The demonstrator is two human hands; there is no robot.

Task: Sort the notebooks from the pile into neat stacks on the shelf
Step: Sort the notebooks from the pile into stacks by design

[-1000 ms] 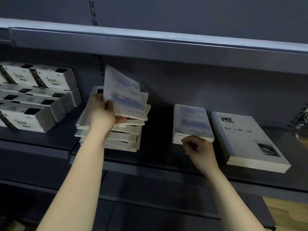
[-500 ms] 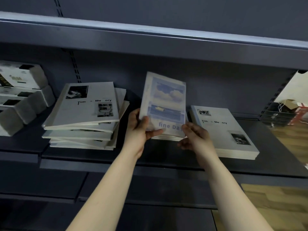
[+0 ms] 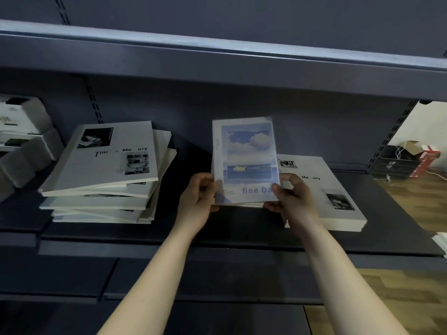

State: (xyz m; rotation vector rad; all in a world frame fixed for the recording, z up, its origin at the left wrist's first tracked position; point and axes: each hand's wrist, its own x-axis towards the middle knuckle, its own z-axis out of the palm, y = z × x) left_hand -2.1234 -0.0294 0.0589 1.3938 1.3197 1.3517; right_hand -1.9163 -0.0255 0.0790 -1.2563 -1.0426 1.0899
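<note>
A small sky-and-sea notebook (image 3: 244,160) marked "fine Day" lies nearly flat on a low stack of the same kind, whose page edges (image 3: 251,204) show just below it. My left hand (image 3: 199,197) grips its near left corner. My right hand (image 3: 294,197) pinches its near right corner. An untidy pile of larger white "Time & Memory" notebooks (image 3: 106,170) sits to the left on the dark shelf (image 3: 232,228). A neat stack of those large notebooks (image 3: 331,197) lies right of my hands.
White boxes (image 3: 21,131) are stacked at the far left of the shelf. An upper shelf (image 3: 217,59) overhangs the work area. At the right, beyond the shelf end, a black wire basket (image 3: 391,165) and a cardboard box (image 3: 420,151) stand on a wooden floor.
My left hand carried the small notebook from the left pile over to the small stack. It has gone from raised and tilted to lying down on that stack, and my right hand now holds its corner.
</note>
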